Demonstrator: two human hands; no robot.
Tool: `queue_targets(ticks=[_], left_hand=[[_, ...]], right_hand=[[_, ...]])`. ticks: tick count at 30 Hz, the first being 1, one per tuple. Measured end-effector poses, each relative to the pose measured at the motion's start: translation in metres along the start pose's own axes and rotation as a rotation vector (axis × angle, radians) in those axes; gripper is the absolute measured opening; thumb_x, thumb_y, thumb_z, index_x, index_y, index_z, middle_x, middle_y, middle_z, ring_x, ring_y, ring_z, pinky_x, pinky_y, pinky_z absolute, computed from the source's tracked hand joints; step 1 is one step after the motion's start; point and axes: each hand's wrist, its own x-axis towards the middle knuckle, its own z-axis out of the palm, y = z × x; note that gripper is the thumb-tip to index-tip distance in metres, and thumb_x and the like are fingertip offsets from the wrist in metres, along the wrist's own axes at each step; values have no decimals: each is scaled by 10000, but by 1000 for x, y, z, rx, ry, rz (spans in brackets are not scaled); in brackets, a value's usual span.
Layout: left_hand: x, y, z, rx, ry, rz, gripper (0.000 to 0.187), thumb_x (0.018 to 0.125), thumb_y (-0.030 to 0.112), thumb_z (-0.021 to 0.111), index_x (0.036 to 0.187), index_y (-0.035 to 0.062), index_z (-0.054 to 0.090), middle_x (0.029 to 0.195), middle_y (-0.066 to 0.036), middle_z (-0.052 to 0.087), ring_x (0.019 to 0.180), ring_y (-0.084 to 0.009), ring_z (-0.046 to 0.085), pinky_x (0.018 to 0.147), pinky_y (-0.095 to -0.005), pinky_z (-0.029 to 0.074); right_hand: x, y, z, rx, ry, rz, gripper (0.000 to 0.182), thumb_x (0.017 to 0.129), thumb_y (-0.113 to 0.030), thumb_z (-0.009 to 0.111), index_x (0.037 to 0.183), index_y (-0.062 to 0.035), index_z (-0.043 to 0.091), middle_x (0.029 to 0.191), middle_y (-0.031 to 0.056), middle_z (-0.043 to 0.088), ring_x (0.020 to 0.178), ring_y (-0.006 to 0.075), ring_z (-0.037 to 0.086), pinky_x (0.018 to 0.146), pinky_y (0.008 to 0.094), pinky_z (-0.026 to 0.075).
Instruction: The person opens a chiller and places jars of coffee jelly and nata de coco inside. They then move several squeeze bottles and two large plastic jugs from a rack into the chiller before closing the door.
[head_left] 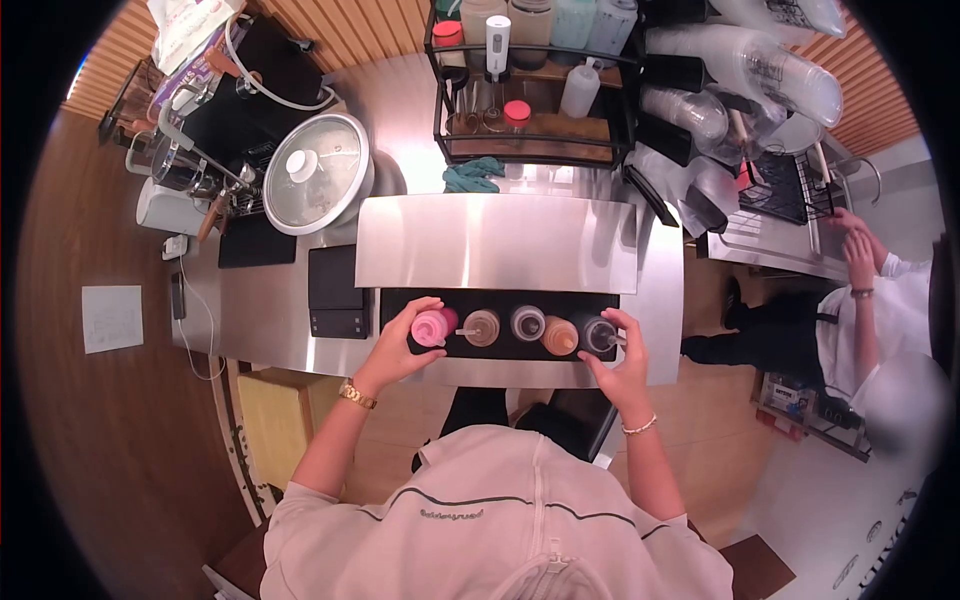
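Observation:
Several squeeze bottles stand in a row on a black mat [400, 303] at the counter's front. My left hand [405, 345] is curved round the pink bottle [430, 327] at the left end, thumb and finger on its sides. At the right end, my right hand [622, 365] holds a dark bottle [598, 335] between thumb and fingers. Between them are a brownish bottle [482, 327], a bottle with dark contents [527, 322] and an orange bottle [560, 337], which neither hand touches.
Behind the row rises a steel cover [497, 243]. A scale [338, 291] and a lidded pot [318, 174] lie left. A teal cloth [473, 175] sits below a black rack [530, 140]. At the right, another person [870, 310] stands by a sink counter [775, 245].

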Motion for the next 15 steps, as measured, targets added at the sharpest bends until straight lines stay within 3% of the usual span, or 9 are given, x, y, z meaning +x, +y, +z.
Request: queue_targets(ticks=[2,4,6,8,11,14,15], left_hand=[[1,-15,4,-76,-17,-36,762,701,73,837,1375,51,483,1387,-139,539,1280,-280,543,1069,-372,434],[0,-20,-2,41,-9,-10,825,706,75,827,1435,65,442,1390,-152,538,1295,-302,532,1068,-373,439],[0,-6,-22,175,13,-37,742,745,34,764,1423,82,467,1355,-144,558,1258,-291,557,1034,-375,470],[6,19,-52,87,-27,-86,635,772,-14,697,1374,84,525,1311,-133,581,1183,-253,601,977,-364,510],[25,65,-91,-79,209,59,374,827,-85,625,1188,11,650,1042,-99,699,927,-170,690,818,-293,561],[55,117,-129,33,477,305,213,860,-80,622,1050,2,672,928,-87,709,866,-139,675,787,-262,535],[70,127,-138,16,562,445,155,881,-68,623,1016,-7,669,955,-92,701,885,-141,669,804,-258,526]], right_hand=[[3,2,-1,38,-41,50,834,644,21,839,1375,-63,447,1228,148,602,1141,290,608,932,367,506],[0,7,-9,20,-121,82,907,645,20,837,1429,-80,392,1263,156,596,1173,290,598,955,376,494],[1,12,-22,8,-196,193,923,660,24,817,1454,-134,375,1336,165,573,1215,305,570,994,393,475],[3,3,-39,-56,-202,296,909,673,42,792,1459,-137,372,1337,165,572,1225,325,562,995,404,475],[11,-11,-72,-252,-369,333,832,708,7,771,1441,-128,399,1318,187,586,1229,349,561,989,411,481],[19,-32,-94,-503,-504,406,750,739,-43,758,1409,-117,428,1296,210,598,1212,373,567,980,414,486],[21,-44,-95,-537,-451,365,599,774,-75,737,1327,-93,509,1158,206,669,1072,365,648,897,402,520]])
